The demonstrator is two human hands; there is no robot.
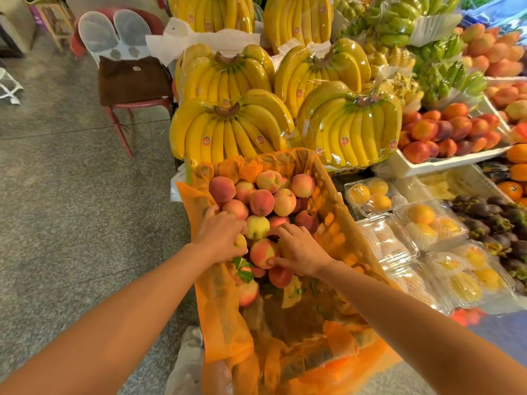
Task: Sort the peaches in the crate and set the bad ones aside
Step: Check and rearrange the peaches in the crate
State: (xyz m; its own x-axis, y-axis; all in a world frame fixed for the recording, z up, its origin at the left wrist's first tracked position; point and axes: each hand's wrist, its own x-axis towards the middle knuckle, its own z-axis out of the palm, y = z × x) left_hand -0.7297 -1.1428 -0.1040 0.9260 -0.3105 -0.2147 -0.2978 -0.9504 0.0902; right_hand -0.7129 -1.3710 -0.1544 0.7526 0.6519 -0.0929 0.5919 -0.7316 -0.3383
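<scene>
The crate (339, 223), lined with orange netting (225, 332), is lying lengthwise, running away from the person. Both forearms are reaching in, palms down. The right hand (299, 252) is closing its grip, thumb and forefinger, round a rosy peach (263, 253). Just left of that grip, the left hand (219, 236) is curling over a small yellow peach (241, 242). Beyond both grips the other peaches (262, 201) are piling toward the bananas (228, 129).

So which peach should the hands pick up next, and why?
Probably lift the pink peach that lies between the left hand and right hand and turn it over. The right thumb touches it, it sits on top of the pile in the crate, and its underside is hidden.
</scene>
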